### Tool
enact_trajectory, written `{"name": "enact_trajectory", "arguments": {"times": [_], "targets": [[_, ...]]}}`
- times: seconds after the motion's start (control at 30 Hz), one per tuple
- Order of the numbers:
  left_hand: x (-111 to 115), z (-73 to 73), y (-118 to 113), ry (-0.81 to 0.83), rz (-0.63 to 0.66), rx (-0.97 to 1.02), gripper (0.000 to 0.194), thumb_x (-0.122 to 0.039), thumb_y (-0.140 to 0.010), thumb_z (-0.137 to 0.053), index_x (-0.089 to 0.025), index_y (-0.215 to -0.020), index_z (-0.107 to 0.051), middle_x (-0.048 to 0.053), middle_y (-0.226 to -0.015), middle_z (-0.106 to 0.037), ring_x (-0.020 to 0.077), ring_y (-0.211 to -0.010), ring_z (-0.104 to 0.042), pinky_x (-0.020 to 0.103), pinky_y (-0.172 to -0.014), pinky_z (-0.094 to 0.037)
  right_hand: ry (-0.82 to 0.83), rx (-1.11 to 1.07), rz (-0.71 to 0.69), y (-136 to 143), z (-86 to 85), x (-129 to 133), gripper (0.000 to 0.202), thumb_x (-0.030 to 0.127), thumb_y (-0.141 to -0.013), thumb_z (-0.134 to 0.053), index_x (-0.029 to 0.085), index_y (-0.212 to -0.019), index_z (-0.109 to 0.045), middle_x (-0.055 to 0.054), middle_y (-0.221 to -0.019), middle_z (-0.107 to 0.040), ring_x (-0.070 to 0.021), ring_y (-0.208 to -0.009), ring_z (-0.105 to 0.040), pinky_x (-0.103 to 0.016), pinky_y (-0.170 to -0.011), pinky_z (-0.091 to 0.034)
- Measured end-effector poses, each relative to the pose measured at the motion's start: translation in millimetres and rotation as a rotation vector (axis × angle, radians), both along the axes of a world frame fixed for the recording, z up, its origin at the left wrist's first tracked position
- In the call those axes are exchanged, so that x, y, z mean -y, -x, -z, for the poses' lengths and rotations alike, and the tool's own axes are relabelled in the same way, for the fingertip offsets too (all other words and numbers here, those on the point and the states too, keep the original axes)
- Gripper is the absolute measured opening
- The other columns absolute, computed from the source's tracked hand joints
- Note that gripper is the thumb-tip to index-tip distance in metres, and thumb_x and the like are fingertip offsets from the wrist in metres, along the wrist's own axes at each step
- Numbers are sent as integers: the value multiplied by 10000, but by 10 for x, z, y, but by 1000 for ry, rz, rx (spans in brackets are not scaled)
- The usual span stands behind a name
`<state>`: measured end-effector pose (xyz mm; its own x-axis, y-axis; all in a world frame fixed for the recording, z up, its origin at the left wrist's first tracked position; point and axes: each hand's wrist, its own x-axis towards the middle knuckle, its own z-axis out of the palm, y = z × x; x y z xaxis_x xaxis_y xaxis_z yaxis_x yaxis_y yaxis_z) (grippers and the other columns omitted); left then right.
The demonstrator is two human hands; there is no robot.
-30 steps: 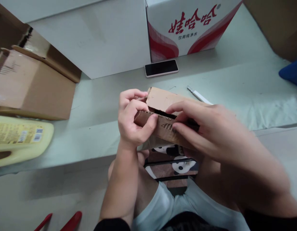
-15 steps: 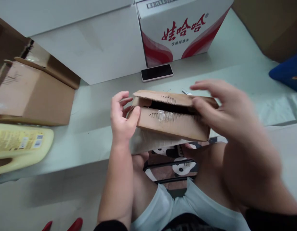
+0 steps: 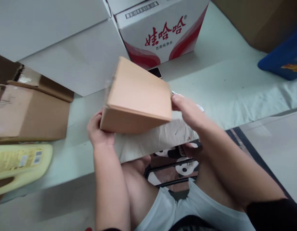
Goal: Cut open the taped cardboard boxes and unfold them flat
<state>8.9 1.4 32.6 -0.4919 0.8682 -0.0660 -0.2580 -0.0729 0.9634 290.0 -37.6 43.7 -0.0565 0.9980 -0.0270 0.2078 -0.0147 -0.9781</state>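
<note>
A brown cardboard box (image 3: pixel 143 91) is held tilted above the near edge of the table, its plain faces turned toward me. My left hand (image 3: pixel 100 130) grips its lower left corner, with part of the fingers hidden behind the box. At the right end, my right hand (image 3: pixel 184 107) has its fingers closed on the box's edge. The taped, torn side with the gap is out of sight. Behind the box a phone (image 3: pixel 155 72) lies partly covered. Close to my right hand a small white object (image 3: pixel 200 108) shows in part.
A white and red water carton (image 3: pixel 162 38) stands at the back, beside a larger white box (image 3: pixel 76 61). Brown cartons (image 3: pixel 42 109) and a yellow jug (image 3: pixel 42 170) are on the left. A blue container (image 3: pixel 283 61) stands right on the pale green tablecloth (image 3: pixel 235 86).
The cardboard box has been turned over, so its open taped side no longer shows. It has moved up and left with both hands, and the right hand has closed on its end.
</note>
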Motion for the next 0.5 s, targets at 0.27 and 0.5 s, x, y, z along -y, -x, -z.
{"name": "enact_trajectory", "arguments": {"times": [0.27, 0.5], "targets": [[118, 20, -380, 40, 307, 257, 431, -552, -772, -652, -234, -1050, -733, 58, -1202, -732, 291, -1226, -629, 413, -1011, -543, -358, 163, -223, 185, 50, 48, 762, 733, -931, -448, 283, -1545, -440, -116, -1674, -290, -329, -1563, -235, -592, -1251, -250], [250, 91, -223, -112, 534, 14, 664, -809, -725, -606, -304, -1145, -708, 77, -1204, -725, 353, -1315, -579, 508, -1071, -517, -482, 79, -180, 112, -40, 102, 663, 571, -898, -609, 255, -1465, -477, -146, -1559, -457, -316, -1426, -437, -493, -1097, -467]]}}
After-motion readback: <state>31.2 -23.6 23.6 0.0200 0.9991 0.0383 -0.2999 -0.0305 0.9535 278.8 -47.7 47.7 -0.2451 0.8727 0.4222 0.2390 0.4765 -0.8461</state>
